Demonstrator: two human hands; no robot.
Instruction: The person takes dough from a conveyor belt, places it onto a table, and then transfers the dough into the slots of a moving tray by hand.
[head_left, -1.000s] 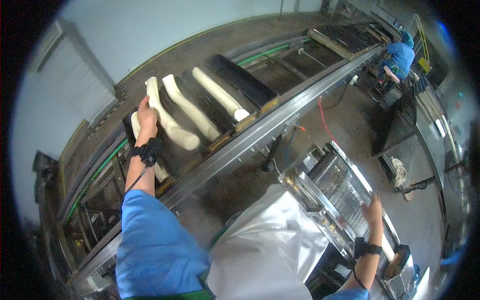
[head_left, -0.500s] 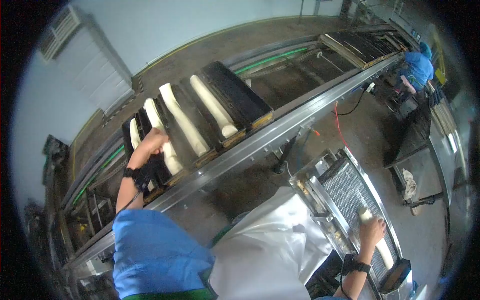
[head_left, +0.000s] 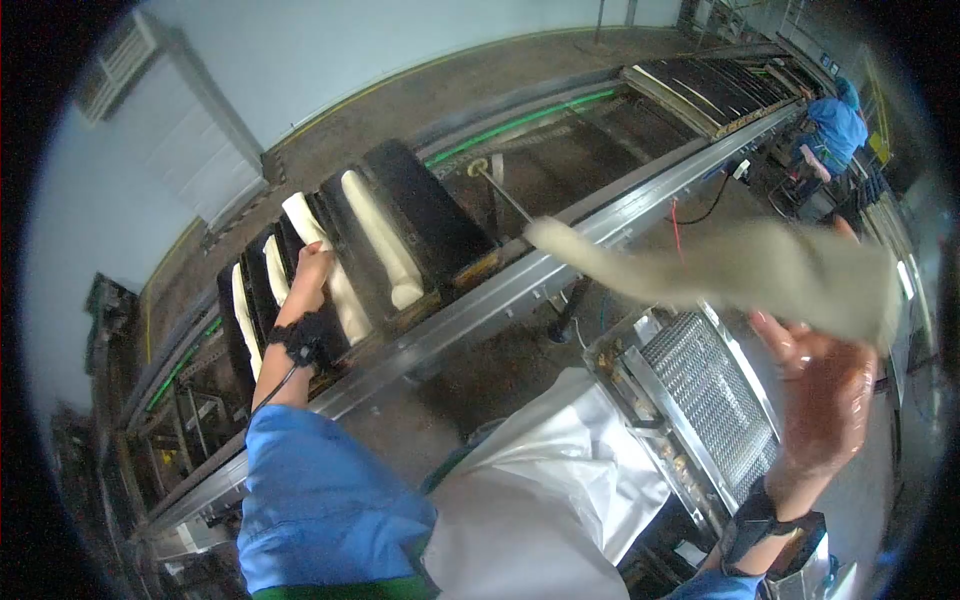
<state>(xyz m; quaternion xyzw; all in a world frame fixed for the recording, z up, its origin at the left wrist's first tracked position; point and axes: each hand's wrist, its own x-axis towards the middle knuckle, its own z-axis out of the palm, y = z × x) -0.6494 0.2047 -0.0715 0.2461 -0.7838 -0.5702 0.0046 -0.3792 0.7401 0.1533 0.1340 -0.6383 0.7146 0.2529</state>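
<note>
My left hand (head_left: 315, 268) is closed on a long pale dough roll (head_left: 346, 305) lying in a dark tray (head_left: 420, 205) on the long conveyor. Other dough rolls lie in the tray slots on both sides of it, including one dough roll (head_left: 380, 235) to the right. My right hand (head_left: 825, 390) is raised close to the camera, above the small mesh belt. It grips another dough roll (head_left: 740, 270), which stretches leftward through the air, bent and blurred by motion. Part of that hand is hidden behind the dough.
The small mesh belt (head_left: 710, 390) with metal side rails stands at my right. A long metal conveyor rail (head_left: 560, 265) runs diagonally in front of me. Farther along it are more dark trays (head_left: 715, 90) and a person in blue (head_left: 835, 130).
The trays have shifted left along the conveyor. My left hand has gone from one dough roll to the one right of it. My right hand has lifted a dough roll off the mesh belt.
</note>
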